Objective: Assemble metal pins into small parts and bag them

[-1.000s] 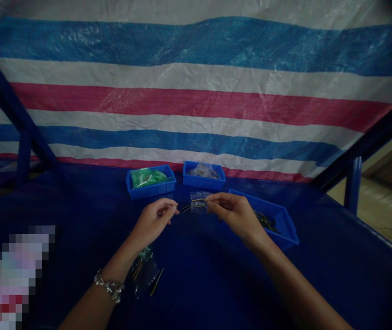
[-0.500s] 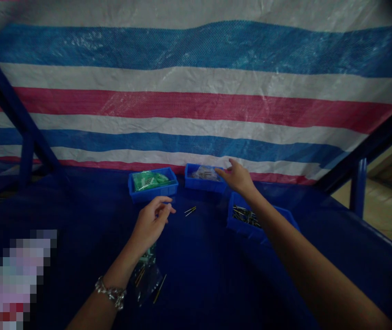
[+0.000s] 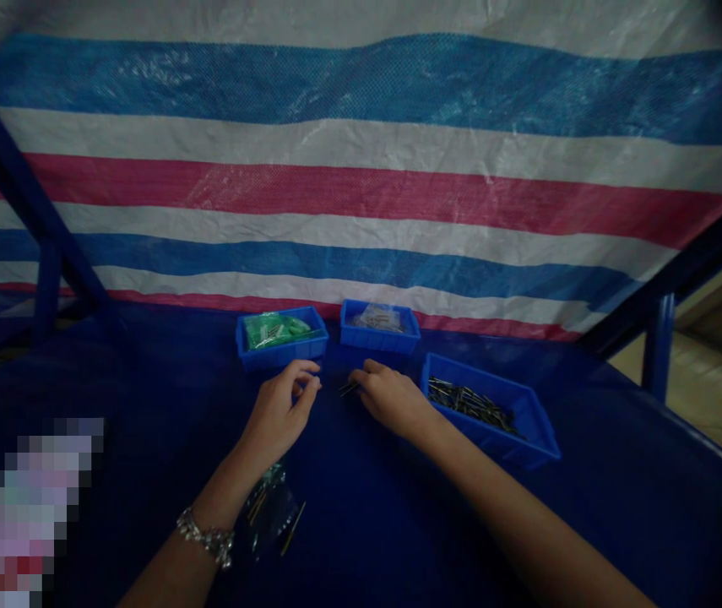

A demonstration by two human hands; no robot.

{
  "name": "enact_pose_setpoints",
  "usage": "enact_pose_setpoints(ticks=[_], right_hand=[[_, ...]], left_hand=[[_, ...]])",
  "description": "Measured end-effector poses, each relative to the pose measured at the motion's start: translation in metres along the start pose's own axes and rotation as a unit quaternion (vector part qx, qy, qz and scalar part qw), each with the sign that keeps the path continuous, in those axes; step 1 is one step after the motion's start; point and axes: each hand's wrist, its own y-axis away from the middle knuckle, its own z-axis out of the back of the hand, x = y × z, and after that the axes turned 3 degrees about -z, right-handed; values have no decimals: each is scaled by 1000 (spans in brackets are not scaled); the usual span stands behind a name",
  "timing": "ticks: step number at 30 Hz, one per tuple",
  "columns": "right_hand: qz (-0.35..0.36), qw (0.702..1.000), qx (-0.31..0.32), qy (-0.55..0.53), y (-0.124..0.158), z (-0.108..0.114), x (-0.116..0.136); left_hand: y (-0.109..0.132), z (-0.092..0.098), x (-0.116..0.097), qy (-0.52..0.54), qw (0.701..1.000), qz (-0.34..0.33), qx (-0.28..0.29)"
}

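My right hand is at the middle of the blue table, its fingertips pinched over a couple of thin metal rods that lie partly hidden under them. To its left, my left hand hovers with fingers loosely curled and thumb and forefinger apart; I see nothing between them. Below the left hand lies a clear plastic bag with gold-coloured rods inside. A single thin rod rests beside that bag. Close to my right wrist stands a blue bin of dark thin rods.
At the back, one blue bin holds green packets, and another blue bin holds clear bags. Blue frame posts rise at the sides. A striped tarp hangs behind the table.
My right hand has come back from above the rear bin with clear bags, down and left to the loose rods on the table. My left hand has hardly moved.
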Motion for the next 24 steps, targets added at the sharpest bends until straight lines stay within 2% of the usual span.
enact_pose_setpoints(ticks=[6,10,16,20,24], right_hand=[[-12,1000,23,-15,-6,-9,-7],[-15,999,16,-23,2,-7,-5],[7,994,-51,-93,33,-1,5],[6,982,-78,-171,46,-7,7],[10,968,-117,-220,49,-15,6]], left_hand=[[-1,0,2,17,1000,5,13],[0,-2,1,1,1000,-9,29],[5,-12,0,-43,992,-81,82],[9,-17,0,-29,987,-92,128],[10,-17,-1,-30,985,-100,135]])
